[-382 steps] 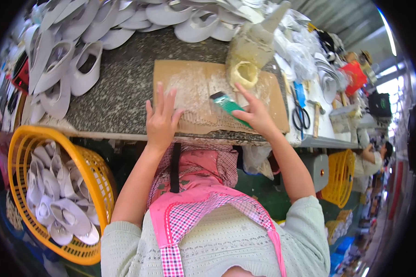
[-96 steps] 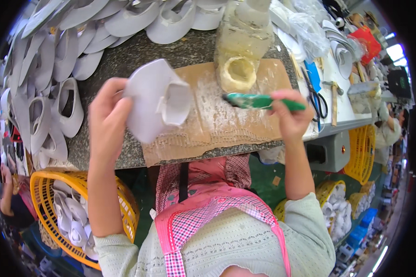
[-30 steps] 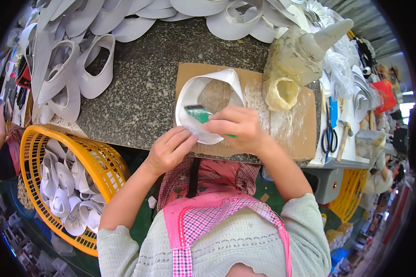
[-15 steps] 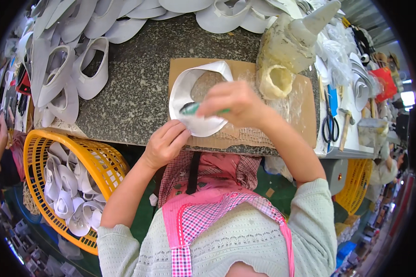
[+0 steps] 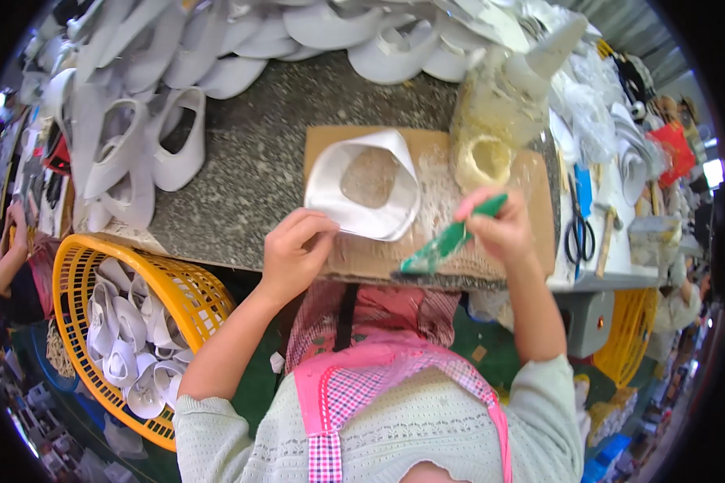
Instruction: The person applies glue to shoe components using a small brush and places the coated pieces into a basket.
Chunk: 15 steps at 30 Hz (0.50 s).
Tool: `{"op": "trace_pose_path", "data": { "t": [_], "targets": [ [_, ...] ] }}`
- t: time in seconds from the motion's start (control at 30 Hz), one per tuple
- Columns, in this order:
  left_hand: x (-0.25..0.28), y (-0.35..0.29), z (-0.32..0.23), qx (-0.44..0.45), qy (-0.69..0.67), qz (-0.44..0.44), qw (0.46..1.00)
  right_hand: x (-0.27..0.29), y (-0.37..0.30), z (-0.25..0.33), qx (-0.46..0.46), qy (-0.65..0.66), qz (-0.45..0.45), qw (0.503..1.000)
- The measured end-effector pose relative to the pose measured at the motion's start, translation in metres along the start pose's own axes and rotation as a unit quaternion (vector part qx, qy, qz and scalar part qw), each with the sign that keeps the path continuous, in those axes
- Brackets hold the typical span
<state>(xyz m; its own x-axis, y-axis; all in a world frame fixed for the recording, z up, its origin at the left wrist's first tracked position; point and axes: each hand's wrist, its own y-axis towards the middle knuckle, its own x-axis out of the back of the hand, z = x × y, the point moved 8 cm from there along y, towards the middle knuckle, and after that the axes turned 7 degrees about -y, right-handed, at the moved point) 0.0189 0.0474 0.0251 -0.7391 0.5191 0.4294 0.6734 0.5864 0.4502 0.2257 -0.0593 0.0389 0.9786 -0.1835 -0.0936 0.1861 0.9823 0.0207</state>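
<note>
On a cardboard sheet (image 5: 537, 241) in front of me lies a white shoe upper (image 5: 354, 221), a curved piece with an oval opening. My left hand (image 5: 298, 251) pinches its near left edge, thumb and fingers together. To the right, my right hand (image 5: 503, 232) is closed round a green-handled brush (image 5: 447, 248). The brush slants down to the left over the near edge of the cardboard, apart from the upper; its dark tip is blurred. Just beyond my right hand stands a cloudy, crusted glue bottle (image 5: 503, 105) with a wide round mouth low on its near side.
Several white uppers (image 5: 181, 153) lie piled along the left and far side of the speckled tabletop (image 5: 242, 161). A yellow basket (image 5: 193, 294) of similar pieces stands at the lower left. Black-handled scissors (image 5: 578, 237) and a hammer (image 5: 606, 241) lie right. Another person's arm (image 5: 8, 262) shows far left.
My right hand has moved the brush off the upper, right and toward me, near the glue bottle. The left hand keeps its pinch on the upper's edge. The whole view has shifted slightly.
</note>
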Motion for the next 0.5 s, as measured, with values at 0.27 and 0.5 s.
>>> {"op": "trace_pose_path", "data": {
  "t": [0.27,0.5],
  "targets": [
    [0.029,0.079,-0.030,0.191,-0.188,0.094,0.959,0.013,-0.043,-0.078,-0.050,0.131,-0.114,0.984],
    [0.277,0.188,-0.060,-0.033,-0.375,-0.280,0.883,0.017,-0.039,-0.076,-0.020,0.145,-0.108,0.983]
  ]
}}
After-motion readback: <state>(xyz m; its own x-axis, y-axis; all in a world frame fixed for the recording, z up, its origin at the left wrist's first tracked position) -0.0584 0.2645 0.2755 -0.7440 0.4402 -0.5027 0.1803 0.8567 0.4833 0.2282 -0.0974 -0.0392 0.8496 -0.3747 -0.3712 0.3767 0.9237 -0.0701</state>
